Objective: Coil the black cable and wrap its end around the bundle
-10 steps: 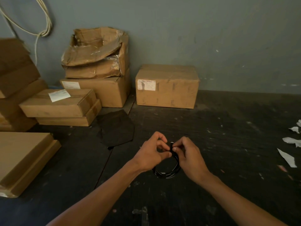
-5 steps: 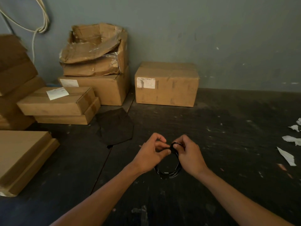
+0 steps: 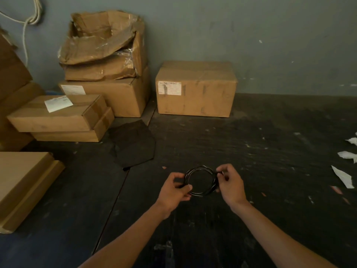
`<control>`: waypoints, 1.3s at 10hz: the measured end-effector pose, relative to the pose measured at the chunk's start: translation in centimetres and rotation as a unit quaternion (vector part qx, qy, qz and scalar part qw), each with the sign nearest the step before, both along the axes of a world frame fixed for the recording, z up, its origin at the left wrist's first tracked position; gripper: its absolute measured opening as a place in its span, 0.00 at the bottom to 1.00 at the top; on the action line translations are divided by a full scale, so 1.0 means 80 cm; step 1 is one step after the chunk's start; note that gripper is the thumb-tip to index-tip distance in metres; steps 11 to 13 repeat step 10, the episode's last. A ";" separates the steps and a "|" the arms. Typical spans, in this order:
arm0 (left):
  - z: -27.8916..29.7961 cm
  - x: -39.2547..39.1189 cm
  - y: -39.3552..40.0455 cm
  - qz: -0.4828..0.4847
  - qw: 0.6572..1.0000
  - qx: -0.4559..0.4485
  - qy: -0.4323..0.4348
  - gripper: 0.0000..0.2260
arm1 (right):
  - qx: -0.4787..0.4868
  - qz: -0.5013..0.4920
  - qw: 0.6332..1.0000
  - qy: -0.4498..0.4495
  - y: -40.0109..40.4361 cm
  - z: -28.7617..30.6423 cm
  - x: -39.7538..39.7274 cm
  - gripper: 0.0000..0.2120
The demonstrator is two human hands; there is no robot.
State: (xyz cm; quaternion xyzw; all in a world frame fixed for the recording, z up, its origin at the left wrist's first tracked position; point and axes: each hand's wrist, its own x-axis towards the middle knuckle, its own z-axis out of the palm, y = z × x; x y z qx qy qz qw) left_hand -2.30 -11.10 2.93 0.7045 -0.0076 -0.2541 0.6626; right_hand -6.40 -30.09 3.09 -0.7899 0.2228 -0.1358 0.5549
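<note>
- Both bare hands pinch the thin, glossy black cable point(image 3: 201, 181), already wound into a small round bundle of several turns: the left hand point(image 3: 174, 190) nips the coil's left side between thumb and fingers, while the right hand point(image 3: 229, 185) closes on its right side, fingertips tight on what looks like the loose end.
- That coil hangs in the air between the two hands, above the dark, scuffed floor point(image 3: 270, 151) and not touching it.
- Judging by its thinness, the cable should be light, limp and a bit springy, with a slick jacket; turns could slip apart if the pinch relaxes, so holding across all strands at one side seems wise.
- Open floor surrounds the hands; the brown cardboard boxes point(image 3: 196, 89) stand well apart by the wall, and torn white paper scraps point(image 3: 342, 176) lie far to the right.
</note>
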 end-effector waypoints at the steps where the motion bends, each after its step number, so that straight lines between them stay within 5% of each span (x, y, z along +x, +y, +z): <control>1: -0.019 0.008 -0.002 0.009 0.998 0.057 -0.017 0.15 | -0.114 0.066 0.991 0.033 -0.005 -0.025 -0.013 0.16; 3: -0.063 0.016 -0.010 -0.040 0.964 0.237 -0.116 0.14 | -0.181 0.107 0.969 0.131 -0.011 -0.066 -0.022 0.12; 5: -0.075 0.024 -0.019 -0.047 0.930 0.323 -0.170 0.16 | -0.204 0.124 0.957 0.163 -0.016 -0.074 -0.024 0.14; 9: -0.074 0.032 -0.020 -0.064 0.944 0.305 -0.113 0.18 | -0.233 0.155 0.936 0.215 -0.013 -0.065 -0.023 0.18; 13: -0.076 0.015 -0.009 -0.030 0.952 0.290 -0.095 0.22 | -0.203 0.117 0.954 0.185 -0.002 -0.069 -0.048 0.22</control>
